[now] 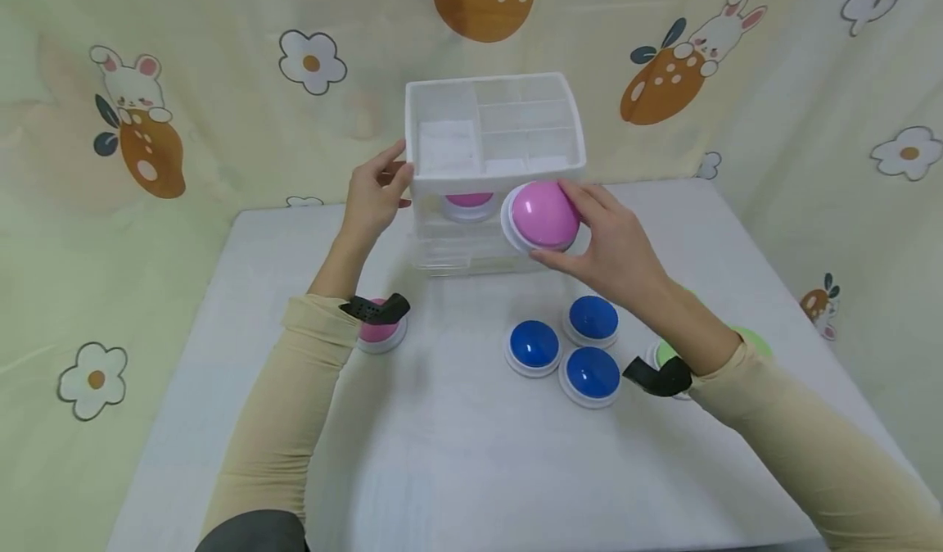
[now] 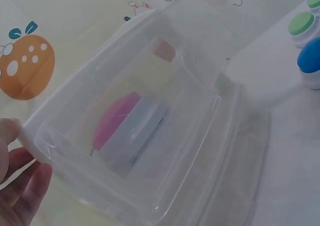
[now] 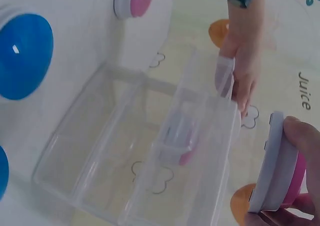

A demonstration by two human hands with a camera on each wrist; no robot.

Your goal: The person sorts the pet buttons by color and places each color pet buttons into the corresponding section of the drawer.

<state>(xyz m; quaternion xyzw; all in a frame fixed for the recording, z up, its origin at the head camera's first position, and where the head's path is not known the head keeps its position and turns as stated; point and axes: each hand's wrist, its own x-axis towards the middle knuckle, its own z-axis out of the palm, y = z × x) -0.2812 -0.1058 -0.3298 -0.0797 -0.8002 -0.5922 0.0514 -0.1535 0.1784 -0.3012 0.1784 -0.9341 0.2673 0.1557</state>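
A clear plastic drawer box with a white compartmented top stands at the back of the table. My left hand grips its left edge near the top corner, thumb and bent fingers at the rim. My right hand holds a pink push button with a white base, thumb below and fingers above, in front of the box's right side. Inside the upper drawer sits another pink button, seen through the clear wall in the left wrist view as well.
Three blue buttons are grouped on the white table before the box. Green buttons lie to the right, partly hidden by my right forearm. Another pink button is beside my left wrist. A patterned curtain hangs behind.
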